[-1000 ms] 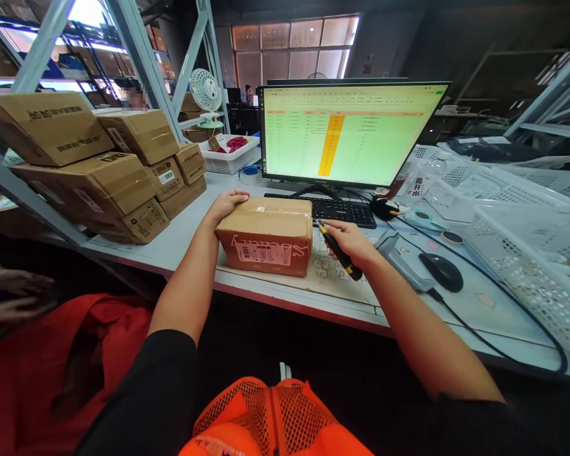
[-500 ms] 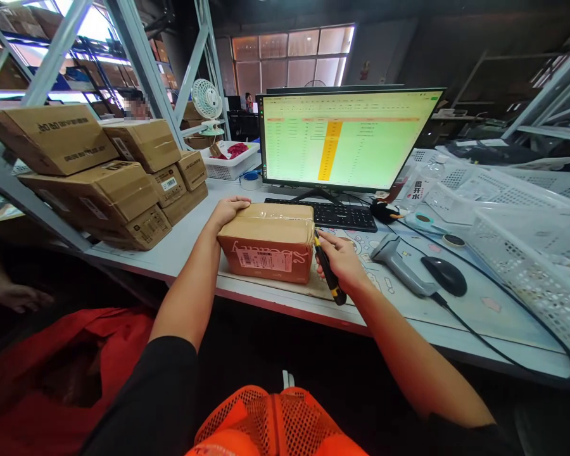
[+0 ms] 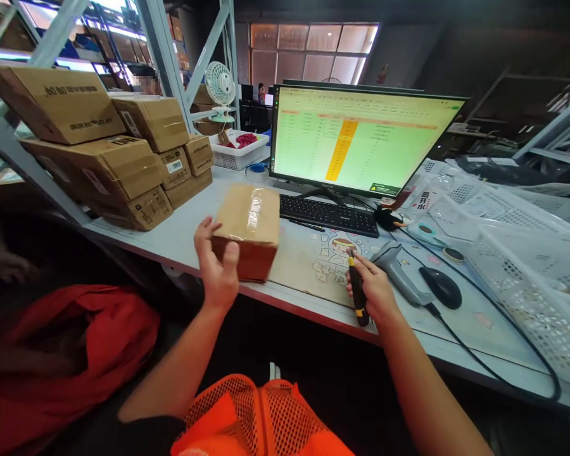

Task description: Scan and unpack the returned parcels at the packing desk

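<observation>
A taped cardboard box [image 3: 249, 218] sits near the front edge of the desk, turned so that one corner points toward me. Clear tape runs along its top. At its near left corner is my left hand [image 3: 217, 269], thumb and fingers spread apart; whether it touches the cardboard I cannot tell. My right hand [image 3: 373, 285] is closed around a black and yellow utility knife [image 3: 357, 291], held over the desk mat to the right of the box. I cannot make out whether its blade is out.
Several cardboard boxes [image 3: 99, 164] are stacked at the left. Behind the mat stand a keyboard [image 3: 332, 215] and a monitor [image 3: 361, 139]. A barcode scanner [image 3: 401, 275], a mouse [image 3: 439, 287] and white plastic baskets [image 3: 527, 278] lie to the right. A co-worker's hand [image 3: 12, 263] shows at far left.
The box has turned and shifted left, its labelled side no longer facing me. My left hand has loosened and come to the near corner; my right hand with the utility knife has moved away rightward.
</observation>
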`<state>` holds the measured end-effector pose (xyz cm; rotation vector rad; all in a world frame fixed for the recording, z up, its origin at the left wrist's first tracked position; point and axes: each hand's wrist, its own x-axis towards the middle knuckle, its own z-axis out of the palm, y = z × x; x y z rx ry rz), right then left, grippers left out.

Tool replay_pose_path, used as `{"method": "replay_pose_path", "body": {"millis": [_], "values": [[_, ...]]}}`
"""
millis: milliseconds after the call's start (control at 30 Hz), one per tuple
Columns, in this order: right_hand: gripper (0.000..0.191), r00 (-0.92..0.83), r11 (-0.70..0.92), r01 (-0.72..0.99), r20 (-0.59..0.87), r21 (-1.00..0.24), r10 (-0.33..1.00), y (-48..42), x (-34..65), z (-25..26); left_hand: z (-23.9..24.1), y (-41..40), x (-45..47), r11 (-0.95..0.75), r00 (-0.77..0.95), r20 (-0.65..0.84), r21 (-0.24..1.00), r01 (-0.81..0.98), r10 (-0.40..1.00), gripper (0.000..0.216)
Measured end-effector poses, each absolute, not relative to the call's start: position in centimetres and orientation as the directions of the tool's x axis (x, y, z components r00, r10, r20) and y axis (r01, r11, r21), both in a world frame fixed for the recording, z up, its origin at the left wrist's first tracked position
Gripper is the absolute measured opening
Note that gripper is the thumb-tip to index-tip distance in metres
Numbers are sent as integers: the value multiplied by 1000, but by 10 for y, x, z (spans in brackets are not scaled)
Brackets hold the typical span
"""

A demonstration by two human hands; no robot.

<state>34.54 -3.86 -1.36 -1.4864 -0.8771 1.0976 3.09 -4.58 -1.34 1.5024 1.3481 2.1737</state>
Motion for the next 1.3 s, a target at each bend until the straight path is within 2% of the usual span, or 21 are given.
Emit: {"method": "replay_pose_path", "body": {"millis": [100,167,233,267,300,367,433,567,800,1033,1133,1200,1267,1300], "values": [[76,327,-181,-51,-188,-982,926,-40,353,-17,-28,-91,68,-555,-242,698,695,457,674,53],[77,330,-178,-37,-180,-983,927,-41,352,-16,-27,-108,86,-626,24,689,643,440,724,63],[73,337,-162,-8,-156,-987,929,-40,351,-12,-14,-111,93,-760,416,637,570,313,649,60],[70,337,-151,10,-139,-988,931,-38,350,-9,-4,-107,93,-809,559,606,537,237,566,50],[67,336,-141,30,-123,-990,934,-36,350,-5,8,-98,91,-840,632,590,508,194,503,39],[61,329,-127,70,-97,-989,939,-27,351,4,31,-71,84,-857,589,632,449,252,504,27],[57,313,-127,98,-90,-987,946,-15,350,14,47,-37,79,-806,445,681,407,430,582,32],[50,269,-117,109,-84,-987,960,7,337,30,40,12,83,-681,367,647,333,653,668,44],[49,253,-102,60,-83,-993,964,-6,307,34,4,9,92,-654,258,763,269,707,592,43],[77,181,-63,63,-50,-996,982,-59,304,15,10,13,99,-616,273,772,186,766,574,40],[84,197,-88,128,-62,-988,978,-62,321,16,15,16,90,-674,344,774,141,725,532,41],[79,253,-92,213,-36,-973,967,-53,340,30,16,19,77,-719,395,778,103,687,489,45],[66,280,-28,425,103,-905,954,-37,357,56,11,24,61,-726,379,807,87,682,453,48],[58,247,39,575,219,-817,944,-27,360,72,7,27,55,-715,348,828,88,693,439,48]]}}
